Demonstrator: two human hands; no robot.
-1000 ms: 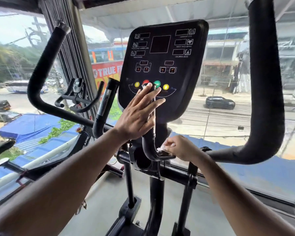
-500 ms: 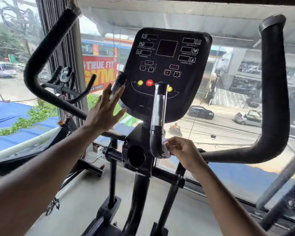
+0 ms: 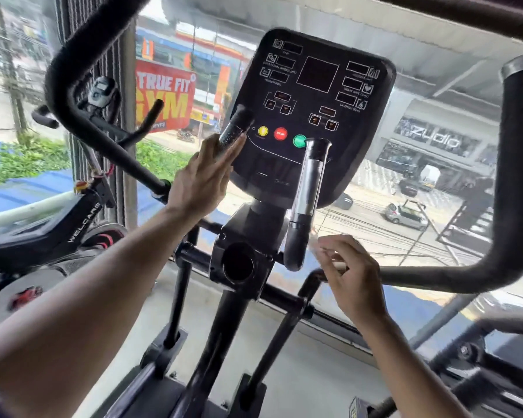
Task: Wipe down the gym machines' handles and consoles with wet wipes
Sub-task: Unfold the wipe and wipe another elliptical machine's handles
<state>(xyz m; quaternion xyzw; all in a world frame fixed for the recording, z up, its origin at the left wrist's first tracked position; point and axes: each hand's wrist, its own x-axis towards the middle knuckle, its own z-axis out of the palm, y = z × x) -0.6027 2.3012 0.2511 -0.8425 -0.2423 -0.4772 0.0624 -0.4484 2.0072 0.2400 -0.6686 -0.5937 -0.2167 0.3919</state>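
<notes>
The elliptical's black console (image 3: 314, 116) with yellow, red and green buttons stands in the middle. Two short upright handles with chrome sensor sleeves flank it. My left hand (image 3: 203, 179) lies flat, fingers straight, against the lower part of the left short handle (image 3: 235, 128), without closing around it. My right hand (image 3: 355, 274) hovers just right of the bend of the right short handle (image 3: 310, 179), fingers loosely curled on a pale, blurred wet wipe (image 3: 314, 245) that sits close beside the handle's black elbow.
Long foam-covered swing arms curve up at the left (image 3: 73, 73) and at the right (image 3: 514, 176). A black exercise bike (image 3: 58, 224) stands at the left by the window. Part of another machine's frame (image 3: 480, 357) fills the bottom right corner.
My left hand left the console's buttons and moved left onto the left short handle. My right hand with the wipe drew slightly off the right handle's bend. My view shifted right and tilted.
</notes>
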